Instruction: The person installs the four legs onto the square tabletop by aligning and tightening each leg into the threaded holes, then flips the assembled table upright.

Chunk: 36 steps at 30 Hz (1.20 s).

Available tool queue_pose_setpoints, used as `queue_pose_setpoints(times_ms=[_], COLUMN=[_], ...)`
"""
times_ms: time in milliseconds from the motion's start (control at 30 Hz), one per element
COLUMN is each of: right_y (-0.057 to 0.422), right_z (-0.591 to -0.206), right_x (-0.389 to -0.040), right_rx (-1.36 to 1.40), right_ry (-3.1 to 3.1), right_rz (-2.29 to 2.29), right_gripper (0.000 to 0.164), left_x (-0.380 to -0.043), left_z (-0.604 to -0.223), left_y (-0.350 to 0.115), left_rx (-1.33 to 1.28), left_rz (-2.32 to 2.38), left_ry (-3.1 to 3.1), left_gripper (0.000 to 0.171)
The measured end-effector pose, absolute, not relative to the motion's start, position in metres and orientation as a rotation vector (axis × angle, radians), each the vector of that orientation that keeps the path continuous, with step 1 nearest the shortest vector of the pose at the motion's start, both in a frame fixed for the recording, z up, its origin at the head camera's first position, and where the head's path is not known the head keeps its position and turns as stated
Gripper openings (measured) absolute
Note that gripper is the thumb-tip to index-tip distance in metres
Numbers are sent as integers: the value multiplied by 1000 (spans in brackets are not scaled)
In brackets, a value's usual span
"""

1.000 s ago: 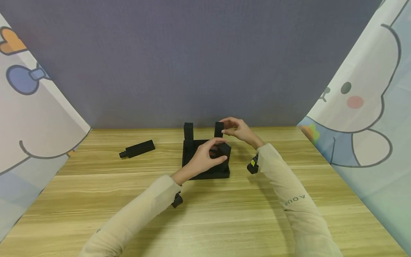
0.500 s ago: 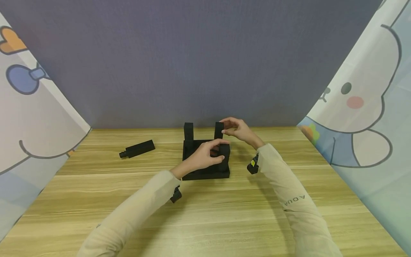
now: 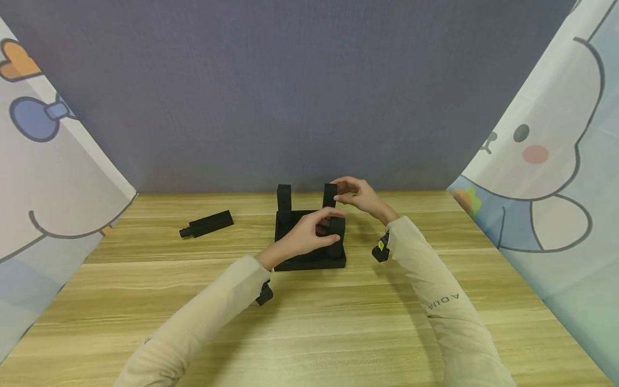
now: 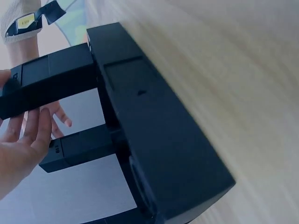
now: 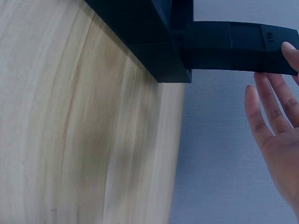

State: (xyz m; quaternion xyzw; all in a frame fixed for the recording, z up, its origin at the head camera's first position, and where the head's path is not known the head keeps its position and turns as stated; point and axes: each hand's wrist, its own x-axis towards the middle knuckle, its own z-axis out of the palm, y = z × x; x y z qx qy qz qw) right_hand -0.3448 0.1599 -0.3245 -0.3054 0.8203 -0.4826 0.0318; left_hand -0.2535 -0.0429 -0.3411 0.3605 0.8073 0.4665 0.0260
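A square black base (image 3: 309,265) with a raised rim sits on the table. My left hand (image 3: 304,236) reaches over it and holds the upright black post (image 3: 337,239) at its front right corner, thumb on one side and fingers on the other. At the back right corner, my right hand (image 3: 360,196) pinches the top of another upright post (image 3: 330,196). The right wrist view shows the thumb on that post's numbered face (image 5: 247,37) and the fingers beneath. A third post (image 3: 284,198) stands untouched at the back left. The left forearm and hand cover the base's front left corner.
A loose black post (image 3: 211,223) with a narrower ribbed end lies on the wooden table (image 3: 309,333), left of the base. A grey partition (image 3: 309,97) rises behind the table. Cartoon-printed cloths (image 3: 537,150) hang on both sides.
The front right post has gone from tilted and turned to upright in my left hand, which has shifted slightly. My right hand has stayed at the back right post.
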Motion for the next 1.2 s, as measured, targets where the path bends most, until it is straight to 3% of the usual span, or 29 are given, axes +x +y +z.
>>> queue_pose_setpoints(times_ms=[767, 1200], right_y=[164, 163], right_z=[-332, -332], right_x=[-352, -352], right_rx=[-967, -929], right_ry=[2540, 2543], right_rz=[-1482, -1483], right_gripper=[39, 38], left_x=[-260, -250], left_z=[-338, -343], left_y=[-47, -40], left_rx=[1170, 1073], left_rz=[1294, 1444], left_ry=[2474, 2596], left_gripper=[44, 45])
